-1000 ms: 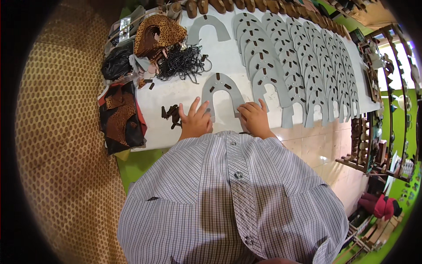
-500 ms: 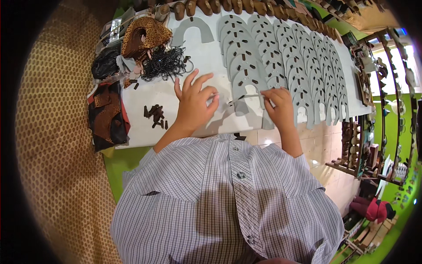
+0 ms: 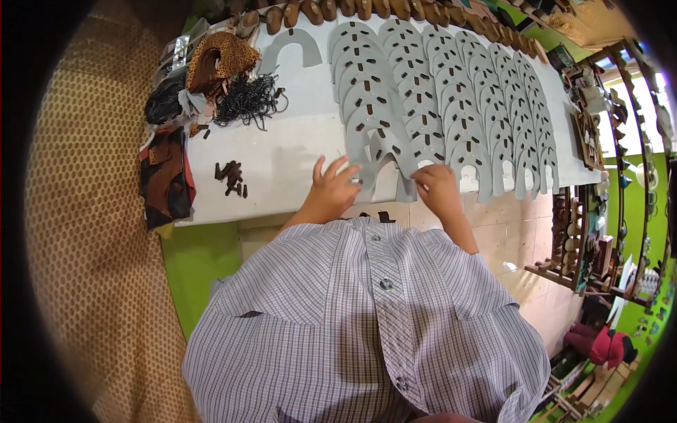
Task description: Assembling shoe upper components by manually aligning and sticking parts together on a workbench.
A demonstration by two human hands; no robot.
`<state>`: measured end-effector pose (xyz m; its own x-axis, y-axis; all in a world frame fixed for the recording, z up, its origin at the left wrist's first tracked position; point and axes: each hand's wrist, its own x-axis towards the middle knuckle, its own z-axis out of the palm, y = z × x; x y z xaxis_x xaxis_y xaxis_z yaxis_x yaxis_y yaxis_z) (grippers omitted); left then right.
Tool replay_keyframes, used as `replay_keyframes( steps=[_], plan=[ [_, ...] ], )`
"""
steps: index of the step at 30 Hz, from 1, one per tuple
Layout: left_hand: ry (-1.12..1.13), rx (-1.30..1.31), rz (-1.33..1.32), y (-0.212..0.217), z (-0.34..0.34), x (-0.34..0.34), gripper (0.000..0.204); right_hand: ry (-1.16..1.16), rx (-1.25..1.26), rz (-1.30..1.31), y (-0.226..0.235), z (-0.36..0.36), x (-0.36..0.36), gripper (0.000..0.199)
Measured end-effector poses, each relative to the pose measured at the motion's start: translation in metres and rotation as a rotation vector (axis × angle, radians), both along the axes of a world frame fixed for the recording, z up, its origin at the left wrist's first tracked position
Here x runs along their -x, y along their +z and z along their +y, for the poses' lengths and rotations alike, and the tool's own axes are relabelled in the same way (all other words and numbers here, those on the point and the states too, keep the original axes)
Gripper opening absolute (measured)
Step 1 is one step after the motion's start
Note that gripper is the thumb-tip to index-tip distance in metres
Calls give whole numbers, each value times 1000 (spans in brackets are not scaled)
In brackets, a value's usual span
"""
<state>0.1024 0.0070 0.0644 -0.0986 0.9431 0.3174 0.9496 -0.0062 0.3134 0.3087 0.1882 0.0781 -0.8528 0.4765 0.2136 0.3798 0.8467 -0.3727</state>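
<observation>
Grey U-shaped cut pieces [image 3: 363,88] lie overlapped in several columns on the white table, with small dark brown tabs on their curved tops. At the near end of the leftmost column is one grey U-shaped piece [image 3: 402,158], its legs toward me. My left hand [image 3: 331,189] pinches at its left leg with thumb and forefinger, the other fingers raised. My right hand [image 3: 438,190] is closed at the edge of its right leg, fingertips pressed together. The hands partly hide the legs. A small pile of loose brown tabs [image 3: 231,178] lies left of my left hand.
A lone grey U-shaped piece [image 3: 305,48] lies farther back. Tangled black strands [image 3: 248,100], leopard-print material [image 3: 224,60] and dark scraps [image 3: 168,180] crowd the table's left end. Brown shoe lasts [image 3: 328,10] line the far edge. Shoe racks [image 3: 617,141] and a person in red [image 3: 608,349] are at right.
The grey piece held between my hands, seen nearly edge-on before, now lies flatter over the leftmost column. Both hands have come down toward the table's near edge. The view has shifted slightly.
</observation>
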Motion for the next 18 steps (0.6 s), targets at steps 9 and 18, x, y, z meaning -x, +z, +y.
replay_keyframes(
  steps=[9,18],
  plan=[
    [281,-13,-218,-41,21,-25,26,-62,183,43,-31,11,14,21],
    [630,277,-183,-23,72,-24,25,-343,114,-140,-47,20,46,30]
  ],
)
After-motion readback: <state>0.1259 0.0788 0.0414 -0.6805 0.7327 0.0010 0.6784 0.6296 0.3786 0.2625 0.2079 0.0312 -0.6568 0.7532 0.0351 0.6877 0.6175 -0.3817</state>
